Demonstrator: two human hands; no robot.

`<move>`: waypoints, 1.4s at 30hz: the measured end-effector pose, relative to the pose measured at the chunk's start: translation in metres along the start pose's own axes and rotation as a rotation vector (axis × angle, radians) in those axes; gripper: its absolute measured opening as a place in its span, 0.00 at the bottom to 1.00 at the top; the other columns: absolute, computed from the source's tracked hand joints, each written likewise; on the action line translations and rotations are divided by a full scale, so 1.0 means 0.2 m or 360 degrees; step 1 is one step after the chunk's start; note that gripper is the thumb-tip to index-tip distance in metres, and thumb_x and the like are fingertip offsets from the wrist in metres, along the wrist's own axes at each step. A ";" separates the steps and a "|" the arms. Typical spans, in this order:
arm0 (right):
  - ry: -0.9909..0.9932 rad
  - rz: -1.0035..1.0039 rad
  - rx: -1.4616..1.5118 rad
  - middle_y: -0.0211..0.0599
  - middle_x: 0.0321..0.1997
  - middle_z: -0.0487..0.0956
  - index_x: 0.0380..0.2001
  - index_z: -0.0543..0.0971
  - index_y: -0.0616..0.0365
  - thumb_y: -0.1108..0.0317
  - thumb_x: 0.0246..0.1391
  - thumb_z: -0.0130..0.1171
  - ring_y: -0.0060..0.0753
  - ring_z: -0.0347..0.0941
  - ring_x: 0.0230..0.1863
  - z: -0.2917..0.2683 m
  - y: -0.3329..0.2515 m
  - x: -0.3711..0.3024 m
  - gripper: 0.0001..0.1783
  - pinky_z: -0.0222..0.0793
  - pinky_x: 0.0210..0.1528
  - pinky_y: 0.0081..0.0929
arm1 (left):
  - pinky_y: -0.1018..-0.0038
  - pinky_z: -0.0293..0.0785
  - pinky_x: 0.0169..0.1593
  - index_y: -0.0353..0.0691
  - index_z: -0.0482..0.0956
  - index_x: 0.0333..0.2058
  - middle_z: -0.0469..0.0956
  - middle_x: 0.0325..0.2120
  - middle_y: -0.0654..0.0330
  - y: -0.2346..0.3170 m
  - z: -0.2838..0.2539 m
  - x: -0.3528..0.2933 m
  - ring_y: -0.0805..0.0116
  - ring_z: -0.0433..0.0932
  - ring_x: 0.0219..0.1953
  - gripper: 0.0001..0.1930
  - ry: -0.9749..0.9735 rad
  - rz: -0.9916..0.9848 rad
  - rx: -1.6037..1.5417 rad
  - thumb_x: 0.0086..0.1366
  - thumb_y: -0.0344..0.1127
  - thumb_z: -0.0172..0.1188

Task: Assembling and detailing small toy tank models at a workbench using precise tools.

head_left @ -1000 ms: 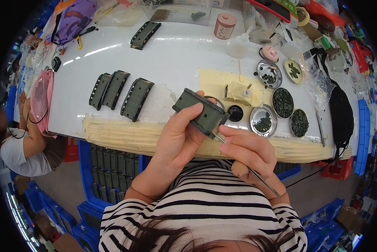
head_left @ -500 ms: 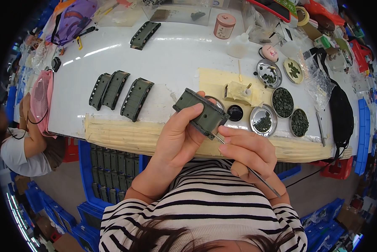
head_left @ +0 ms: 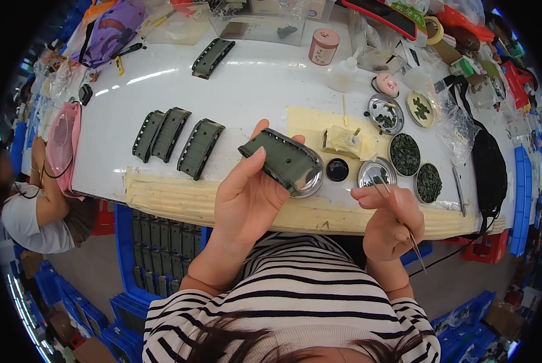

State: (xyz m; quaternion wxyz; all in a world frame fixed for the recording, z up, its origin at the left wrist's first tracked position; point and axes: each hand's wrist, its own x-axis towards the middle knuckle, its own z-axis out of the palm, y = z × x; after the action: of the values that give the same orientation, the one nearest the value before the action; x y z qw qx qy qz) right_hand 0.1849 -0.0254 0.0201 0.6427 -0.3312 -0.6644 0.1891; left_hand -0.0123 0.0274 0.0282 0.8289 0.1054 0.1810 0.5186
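Observation:
My left hand (head_left: pixel 242 199) grips a dark green curved plastic part (head_left: pixel 275 158) with a small hole in its face, thumb on its near side, fingers behind. In my right hand (head_left: pixel 396 219) are thin metal tweezers (head_left: pixel 413 247), their tips over a round metal tin (head_left: pixel 363 174) of small dark green pieces. Whether the tips hold a piece is too small to tell. Beyond it stand two fuller tins of green pieces, one larger (head_left: pixel 405 154) and one smaller (head_left: pixel 428 183). A round metal lid (head_left: pixel 313 186) shows partly behind the held part.
Several similar green parts (head_left: pixel 201 149) lie on the white table (head_left: pixel 253 78) to the left. Near the tins are a small black pot (head_left: pixel 337 170) and a tape-wrapped block (head_left: pixel 342 141). A blue crate (head_left: pixel 124 254) of parts is below the table edge. Another person (head_left: pixel 41 212) sits far left.
My right hand with the tweezers has moved right, away from the held part to the metal tin. My left hand has tilted the part and shifted it slightly left.

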 end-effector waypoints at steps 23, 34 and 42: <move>-0.0063 -0.0105 -0.0145 0.47 0.34 0.81 0.47 0.75 0.64 0.55 0.66 0.46 0.33 0.79 0.29 0.03 -0.01 0.05 0.22 0.75 0.30 0.23 | 0.79 0.81 0.49 0.22 0.65 0.49 0.71 0.43 0.46 -0.06 -0.01 0.07 0.64 0.78 0.45 0.30 0.0016 -0.0563 -0.1043 0.65 0.50 0.55; -0.0062 -0.0105 -0.0134 0.45 0.33 0.81 0.45 0.76 0.65 0.59 0.63 0.51 0.34 0.78 0.28 0.04 0.01 0.04 0.18 0.74 0.30 0.24 | 0.79 0.81 0.49 0.22 0.66 0.48 0.72 0.43 0.46 -0.07 -0.01 0.07 0.65 0.78 0.44 0.30 0.0013 -0.0566 -0.1036 0.66 0.50 0.55; -0.0206 -0.0097 -0.0293 0.44 0.32 0.81 0.39 0.79 0.64 0.61 0.56 0.59 0.38 0.78 0.29 0.02 -0.02 0.07 0.16 0.73 0.30 0.25 | 0.80 0.81 0.49 0.24 0.67 0.47 0.72 0.43 0.47 -0.08 -0.02 0.07 0.66 0.78 0.44 0.29 0.0031 -0.0565 -0.0951 0.66 0.51 0.54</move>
State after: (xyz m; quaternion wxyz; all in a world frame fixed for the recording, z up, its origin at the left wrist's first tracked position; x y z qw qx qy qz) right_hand 0.1815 -0.0184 0.0330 0.5707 -0.3556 -0.7289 0.1286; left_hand 0.0051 0.0328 0.0166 0.8987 -0.1801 0.0444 0.3974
